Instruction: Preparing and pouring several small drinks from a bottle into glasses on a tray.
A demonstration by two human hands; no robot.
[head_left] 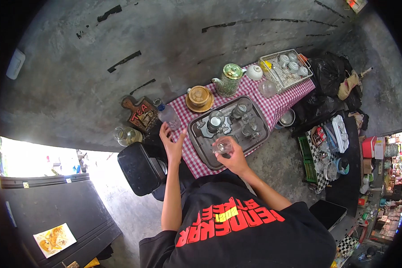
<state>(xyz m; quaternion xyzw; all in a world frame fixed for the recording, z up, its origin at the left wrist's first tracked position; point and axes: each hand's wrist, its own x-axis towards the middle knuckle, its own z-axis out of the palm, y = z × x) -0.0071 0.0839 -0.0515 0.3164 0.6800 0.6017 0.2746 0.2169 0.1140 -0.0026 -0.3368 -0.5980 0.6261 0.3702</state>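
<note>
My right hand (235,159) grips a small clear drinking glass (223,145) over the near side of a grey serving tray (202,146). Farther back on the tray stand several glass mugs, one (215,120) with something whitish in it, another (242,108) at the far right. Wet-looking patches show on the tray's surface. With its fingers spread, my left hand (173,144) is raised beside the tray's left edge and holds nothing. Nearest to it is a clear glass bottle (169,117) with a blue neck, and whether fingertips touch it I cannot tell.
On the checked tablecloth (278,102) stand a green teapot (230,81), a brown cup on a saucer (199,97) and a wire basket (286,69) with white cups. A wooden sign board (142,114), a glass jug (127,136) and a black chair (139,169) are at left.
</note>
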